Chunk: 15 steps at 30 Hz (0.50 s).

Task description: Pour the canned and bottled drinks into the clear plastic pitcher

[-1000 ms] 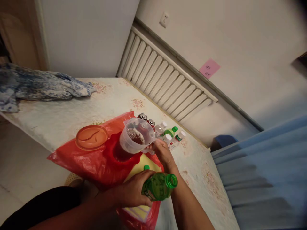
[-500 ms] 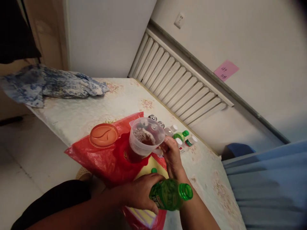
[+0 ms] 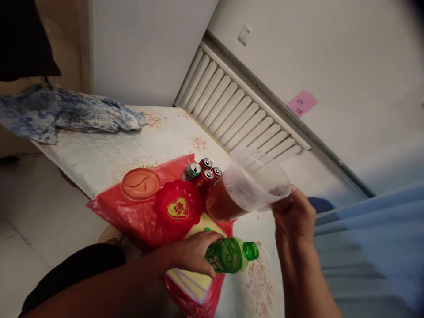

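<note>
At lower centre the left hand (image 3: 198, 251) is gripping an uncapped green plastic bottle (image 3: 225, 255), the right hand (image 3: 296, 215) a translucent plastic jug (image 3: 241, 190), seemingly readying a pour needing steady aim.

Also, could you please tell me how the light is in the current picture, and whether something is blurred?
Head view: rather dim, uneven light; head view: small glints on the red bag, shadows across the blue curtain; head view: the far rim of the pitcher looks soft, and the top right corner darkens.
</note>
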Tool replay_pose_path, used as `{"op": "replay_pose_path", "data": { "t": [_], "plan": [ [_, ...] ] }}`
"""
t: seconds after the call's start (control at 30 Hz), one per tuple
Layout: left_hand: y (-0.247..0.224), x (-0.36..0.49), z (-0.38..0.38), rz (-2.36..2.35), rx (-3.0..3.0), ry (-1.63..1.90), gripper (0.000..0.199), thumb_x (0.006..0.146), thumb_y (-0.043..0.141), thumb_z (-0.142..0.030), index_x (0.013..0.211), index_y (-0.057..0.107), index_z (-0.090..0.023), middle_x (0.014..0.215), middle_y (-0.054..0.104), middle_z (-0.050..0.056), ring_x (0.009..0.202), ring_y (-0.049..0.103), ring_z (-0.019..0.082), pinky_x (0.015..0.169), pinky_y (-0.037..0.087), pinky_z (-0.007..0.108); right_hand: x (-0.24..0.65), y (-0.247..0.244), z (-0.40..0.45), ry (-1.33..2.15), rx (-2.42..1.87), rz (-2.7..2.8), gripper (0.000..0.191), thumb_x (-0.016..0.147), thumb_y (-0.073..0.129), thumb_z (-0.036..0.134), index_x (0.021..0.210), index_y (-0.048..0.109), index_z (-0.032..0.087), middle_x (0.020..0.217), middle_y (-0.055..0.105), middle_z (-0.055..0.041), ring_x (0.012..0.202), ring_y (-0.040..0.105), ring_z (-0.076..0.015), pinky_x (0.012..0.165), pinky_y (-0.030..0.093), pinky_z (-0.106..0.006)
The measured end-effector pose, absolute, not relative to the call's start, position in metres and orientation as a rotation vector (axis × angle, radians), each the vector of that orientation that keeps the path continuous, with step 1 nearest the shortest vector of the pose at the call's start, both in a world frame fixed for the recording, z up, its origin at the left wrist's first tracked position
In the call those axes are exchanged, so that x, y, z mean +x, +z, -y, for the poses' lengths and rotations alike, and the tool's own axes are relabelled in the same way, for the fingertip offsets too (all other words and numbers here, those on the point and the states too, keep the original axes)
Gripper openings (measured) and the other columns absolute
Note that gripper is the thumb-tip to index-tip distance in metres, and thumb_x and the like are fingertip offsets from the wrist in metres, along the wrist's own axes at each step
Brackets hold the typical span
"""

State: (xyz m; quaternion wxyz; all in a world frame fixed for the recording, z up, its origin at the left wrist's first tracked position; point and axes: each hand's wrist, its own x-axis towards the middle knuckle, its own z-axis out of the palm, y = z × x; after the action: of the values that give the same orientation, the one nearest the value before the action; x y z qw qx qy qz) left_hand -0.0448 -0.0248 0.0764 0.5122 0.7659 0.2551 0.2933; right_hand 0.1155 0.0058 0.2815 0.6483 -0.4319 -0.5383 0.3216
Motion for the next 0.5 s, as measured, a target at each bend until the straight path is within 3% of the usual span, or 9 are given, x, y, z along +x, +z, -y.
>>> {"op": "replay_pose_path", "data": {
  "t": [0.3,0.5],
  "plan": [
    [0.079,-0.036,0.015,-0.572,1.736,0.749,0.07,0.057,0.078,-0.025,0.124,0.059,-0.022,0.113,0.068,0.003,0.1,0.064,0.025,0.086,0.052,0.033,0.186,0.322,0.048,0.57,-1.074,1.142,0.031,0.07,0.068,0.02,0.053,0.041,0.019,0.051,0.028,0.008,0.045,0.026,-0.0052,0.04,0.019,-0.02],
    [0.077,-0.03,0.007,-0.547,1.714,0.782,0.069,0.059,0.074,-0.022,0.126,0.058,-0.021,0.12,0.068,0.004,0.11,0.062,0.026,0.094,0.05,0.033,0.228,0.323,0.087,0.509,-1.243,1.087,0.033,0.072,0.067,0.025,0.051,0.043,0.019,0.049,0.029,0.0073,0.044,0.025,-0.0058,0.04,0.019,-0.021]
  ]
}}
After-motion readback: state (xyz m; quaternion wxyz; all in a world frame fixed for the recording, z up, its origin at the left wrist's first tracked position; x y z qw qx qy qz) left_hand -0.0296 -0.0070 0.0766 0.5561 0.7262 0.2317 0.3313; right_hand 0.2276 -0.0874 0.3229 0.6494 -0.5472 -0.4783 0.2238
